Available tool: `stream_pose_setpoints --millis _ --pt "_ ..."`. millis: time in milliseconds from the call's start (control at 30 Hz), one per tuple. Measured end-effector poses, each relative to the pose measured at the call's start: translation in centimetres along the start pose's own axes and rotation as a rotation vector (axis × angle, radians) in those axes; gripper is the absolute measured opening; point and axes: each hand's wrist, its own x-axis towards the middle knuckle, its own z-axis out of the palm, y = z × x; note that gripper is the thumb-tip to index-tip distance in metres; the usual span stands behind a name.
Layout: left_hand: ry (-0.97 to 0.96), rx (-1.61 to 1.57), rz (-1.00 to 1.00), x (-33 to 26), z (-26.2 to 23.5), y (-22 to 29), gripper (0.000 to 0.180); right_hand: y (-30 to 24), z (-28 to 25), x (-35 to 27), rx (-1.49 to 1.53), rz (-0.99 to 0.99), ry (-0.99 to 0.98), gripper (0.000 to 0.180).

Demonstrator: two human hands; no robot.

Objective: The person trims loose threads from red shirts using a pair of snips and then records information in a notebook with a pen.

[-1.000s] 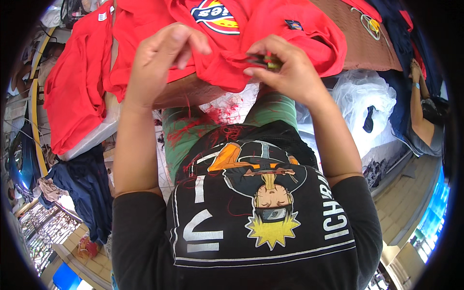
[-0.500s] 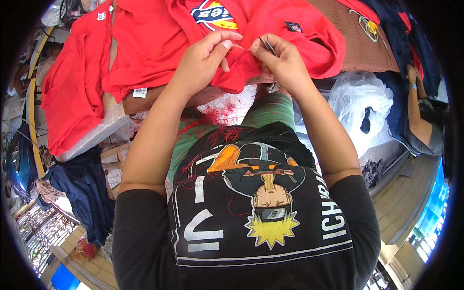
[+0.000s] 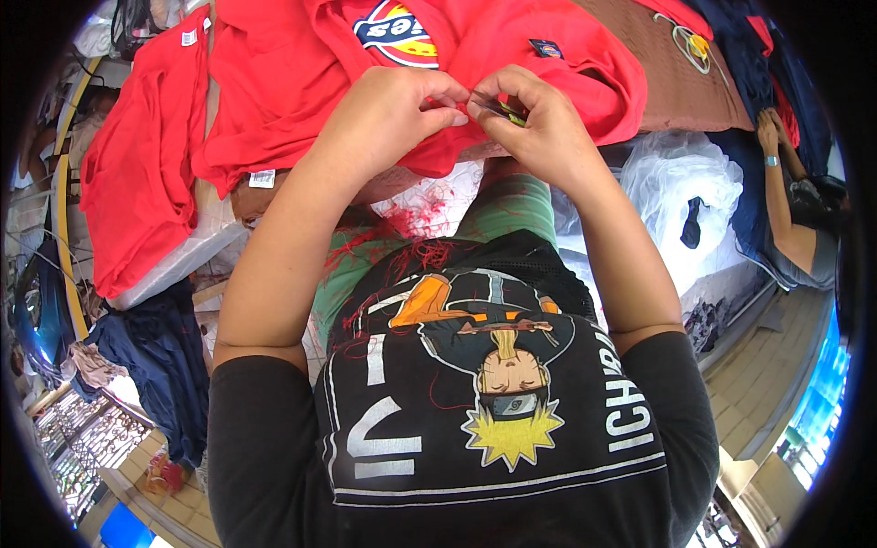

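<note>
My right hand (image 3: 539, 123) is closed around small thread snips (image 3: 493, 106), their dark blades pointing left and a greenish part showing between the fingers. Close beside them, my left hand (image 3: 393, 119) has its fingers bent together, the tips almost meeting the blades. A bit of red shows between the two hands, too small to tell whether it is thread or cloth. Under and beyond both hands spreads a red garment (image 3: 283, 82) with a large printed emblem (image 3: 397, 35) and a small dark label (image 3: 546, 48). Its near edge hangs over the table's front.
Another red garment (image 3: 142, 173) lies at the left. Brown cloth (image 3: 690, 102) covers the table at the right, with a coiled pale cord (image 3: 690, 50) on it. Clear plastic (image 3: 676, 178) bulges below. Red thread scraps (image 3: 425, 215) lie by my lap. A co-worker's arm (image 3: 776, 183) is far right.
My left hand has moved right, toward the snips, and its fingers have drawn in. The snips have turned, their blades now pointing left. The thin strand between the hands no longer shows.
</note>
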Motion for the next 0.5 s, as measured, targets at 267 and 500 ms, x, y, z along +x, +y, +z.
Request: stream_pose_setpoints --millis 267,500 --pt "-0.031 -0.222 -0.188 0.1 -0.3 0.4 0.019 -0.1 -1.8 -0.7 0.031 -0.076 -0.04 0.021" --pt "-0.019 -0.278 -0.174 0.0 -0.2 0.3 0.021 -0.2 -2.1 -0.9 0.065 0.013 -0.153 0.016"
